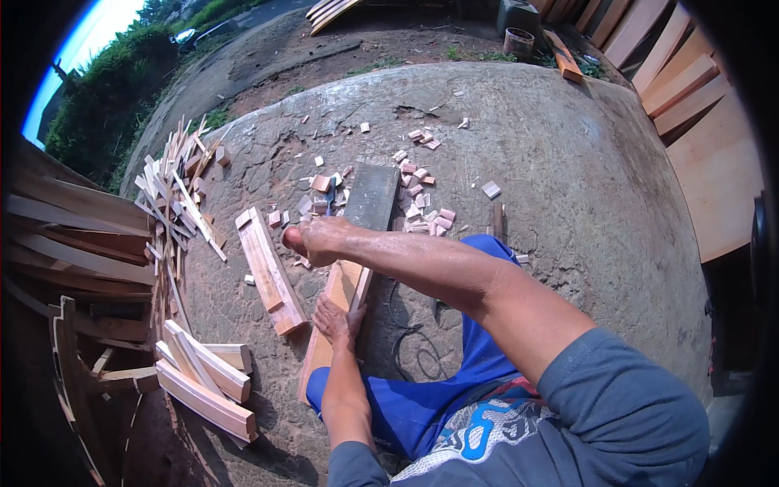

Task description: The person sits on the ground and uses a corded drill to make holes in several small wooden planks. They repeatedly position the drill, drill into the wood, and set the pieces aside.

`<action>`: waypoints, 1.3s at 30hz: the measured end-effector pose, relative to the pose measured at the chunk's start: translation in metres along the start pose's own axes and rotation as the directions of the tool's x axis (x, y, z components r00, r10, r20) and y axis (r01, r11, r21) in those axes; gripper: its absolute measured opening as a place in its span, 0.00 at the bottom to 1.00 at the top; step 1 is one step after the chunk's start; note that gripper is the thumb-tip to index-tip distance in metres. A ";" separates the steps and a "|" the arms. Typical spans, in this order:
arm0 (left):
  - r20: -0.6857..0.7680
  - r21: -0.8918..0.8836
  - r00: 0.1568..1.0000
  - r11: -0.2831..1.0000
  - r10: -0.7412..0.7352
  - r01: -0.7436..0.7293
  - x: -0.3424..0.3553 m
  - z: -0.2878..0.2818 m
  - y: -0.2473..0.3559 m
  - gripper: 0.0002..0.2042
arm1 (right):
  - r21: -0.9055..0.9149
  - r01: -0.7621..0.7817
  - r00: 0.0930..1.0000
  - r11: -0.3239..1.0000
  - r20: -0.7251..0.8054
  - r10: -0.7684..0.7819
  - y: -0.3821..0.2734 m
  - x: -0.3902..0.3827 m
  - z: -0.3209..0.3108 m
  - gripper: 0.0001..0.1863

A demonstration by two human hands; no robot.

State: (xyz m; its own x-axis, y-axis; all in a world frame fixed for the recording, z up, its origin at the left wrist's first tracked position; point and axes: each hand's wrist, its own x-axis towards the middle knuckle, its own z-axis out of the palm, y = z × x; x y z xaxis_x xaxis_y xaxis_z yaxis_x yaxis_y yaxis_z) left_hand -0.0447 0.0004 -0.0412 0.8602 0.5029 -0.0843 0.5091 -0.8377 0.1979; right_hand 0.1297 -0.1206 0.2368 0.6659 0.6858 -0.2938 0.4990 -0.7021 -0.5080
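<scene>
My right hand [323, 242] is closed around a red-handled tool [292, 239], whose working end is partly hidden. Below it, my left hand [337, 321] grips a light-brown wooden board [324, 361] by my blue-trousered left knee, with the thumb at the board's right edge. The far part of that board lies under my right arm, beside a dark grey block [369, 191]. A slim blue object [330, 196] shows just beyond my right hand among small wood offcuts [414, 178]. A pale pair of stacked planks [268, 272] lies left of my hands.
Thin wood scraps [182, 199] are heaped at the left, with cut pieces [203, 381] below. Boards lean along both sides [85, 243]. A dark cord [414, 349] lies on the cracked concrete [568, 162]. A bucket [518, 40] and a plank [562, 57] sit at the back right.
</scene>
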 end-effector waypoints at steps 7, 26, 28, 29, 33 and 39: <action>0.076 0.058 0.996 0.997 0.053 -0.057 0.001 0.004 -0.005 0.69 | 0.130 0.044 0.960 0.990 -0.279 -0.006 -0.021 0.010 -0.030 0.30; 0.368 -0.144 0.926 0.979 -0.081 0.143 0.031 -0.065 -0.028 0.53 | 0.866 0.222 0.846 0.449 -0.400 0.353 0.181 -0.129 0.058 0.29; 0.444 -0.177 0.895 0.976 -0.038 0.129 0.035 -0.068 -0.027 0.47 | 0.859 0.219 0.838 0.462 -0.408 0.361 0.178 -0.137 0.050 0.28; 0.467 -0.171 0.884 0.983 0.024 0.063 0.035 -0.073 -0.020 0.45 | 0.863 0.213 0.832 0.459 -0.406 0.377 0.179 -0.141 0.047 0.28; 0.348 -0.041 0.936 0.998 0.050 -0.038 0.029 -0.082 -0.011 0.45 | 0.830 0.262 0.810 0.492 -0.466 0.356 0.174 -0.136 0.041 0.31; -0.105 -0.301 0.971 0.937 -0.215 0.175 0.039 -0.152 -0.013 0.45 | 0.799 0.205 0.798 0.565 -0.471 0.375 0.157 -0.150 0.031 0.31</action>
State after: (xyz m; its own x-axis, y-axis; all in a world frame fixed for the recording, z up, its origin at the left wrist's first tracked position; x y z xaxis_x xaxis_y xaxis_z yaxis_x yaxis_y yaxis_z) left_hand -0.0216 0.0632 0.1018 0.7227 0.6908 -0.0220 0.6191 -0.6330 0.4647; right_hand 0.0914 -0.3276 0.1762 0.9800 0.1938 -0.0442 -0.0246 -0.1025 -0.9944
